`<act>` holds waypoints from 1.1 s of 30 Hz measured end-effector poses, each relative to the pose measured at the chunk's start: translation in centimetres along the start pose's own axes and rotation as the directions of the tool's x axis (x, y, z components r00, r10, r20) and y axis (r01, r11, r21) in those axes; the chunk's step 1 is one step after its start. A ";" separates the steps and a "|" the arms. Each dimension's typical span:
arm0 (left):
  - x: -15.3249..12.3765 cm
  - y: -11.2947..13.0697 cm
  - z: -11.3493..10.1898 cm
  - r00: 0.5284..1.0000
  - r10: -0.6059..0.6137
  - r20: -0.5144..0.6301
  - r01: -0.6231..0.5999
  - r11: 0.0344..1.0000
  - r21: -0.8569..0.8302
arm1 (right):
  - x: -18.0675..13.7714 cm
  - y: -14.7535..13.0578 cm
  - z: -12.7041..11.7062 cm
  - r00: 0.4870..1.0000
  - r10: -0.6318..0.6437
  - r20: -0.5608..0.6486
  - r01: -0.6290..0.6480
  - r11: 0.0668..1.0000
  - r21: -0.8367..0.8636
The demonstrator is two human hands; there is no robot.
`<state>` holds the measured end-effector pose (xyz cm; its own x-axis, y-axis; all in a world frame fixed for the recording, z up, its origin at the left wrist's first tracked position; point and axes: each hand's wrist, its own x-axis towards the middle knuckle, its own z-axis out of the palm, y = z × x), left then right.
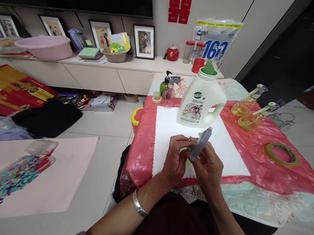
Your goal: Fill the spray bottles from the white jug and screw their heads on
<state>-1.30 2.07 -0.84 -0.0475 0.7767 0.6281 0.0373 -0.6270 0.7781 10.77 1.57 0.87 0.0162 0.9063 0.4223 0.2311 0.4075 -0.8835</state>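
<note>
My left hand (176, 160) and my right hand (208, 163) are together over a white sheet, fingers closed round a grey plastic piece that looks like a spray head (201, 144). It is tilted, its upper end pointing up to the right. Something yellowish shows below it between the hands, too covered to make out. Just beyond stands a pale green detergent jug (201, 98), uncapped, with a green spout. Behind the jug's left side are a clear pink spray bottle (169, 96) with a grey head, a green pump bottle (164, 85) and a pale cap (156, 97).
Two yellow-tinted spray bottles (243, 108) and a tape roll (282, 154) lie on the red plastic cover (138, 160) at right. Left is a pink surface (63, 191) with scattered colourful bits. Behind runs a low cabinet (92, 73) with a pink basin (46, 48) and framed photos.
</note>
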 end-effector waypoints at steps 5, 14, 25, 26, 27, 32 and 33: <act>-0.3 -0.2 0.1 0.998 -0.052 -0.019 0.052 0.999 0.008 | -0.9 0.1 -0.5 0.998 0.022 0.062 -0.018 0.998 -0.061; 0.2 1.0 -1.0 0.982 -0.174 0.068 0.176 0.984 -0.030 | -0.7 0.7 2.3 0.957 0.231 -0.178 -0.156 0.921 0.357; 0.3 0.1 0.2 0.972 -0.231 -0.052 0.222 0.965 -0.136 | -1.4 1.3 2.0 0.985 0.143 -0.098 -0.124 0.976 0.179; 0.2 0.0 0.1 0.974 -0.224 -0.041 0.217 0.968 -0.123 | -1.5 1.3 1.6 0.987 0.151 -0.061 -0.140 0.978 0.152; 0.1 0.0 0.0 0.975 -0.221 -0.029 0.217 0.970 -0.111 | -1.5 1.3 1.3 0.986 0.165 -0.035 -0.159 0.977 0.141; 0.2 0.3 -0.3 0.963 -0.271 0.020 0.271 0.960 -0.073 | -1.9 2.1 1.1 0.966 0.253 -0.051 -0.239 0.952 0.192; 0.3 0.3 -0.3 0.962 -0.274 0.013 0.274 0.959 -0.064 | -1.9 2.4 1.3 0.963 0.260 -0.072 -0.242 0.949 0.200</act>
<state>-1.57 2.06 -0.41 -0.0427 0.9195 0.3907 -0.0413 -0.3924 0.9189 10.01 0.94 -2.32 0.1454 0.9707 0.1911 0.0208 0.1901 -0.9815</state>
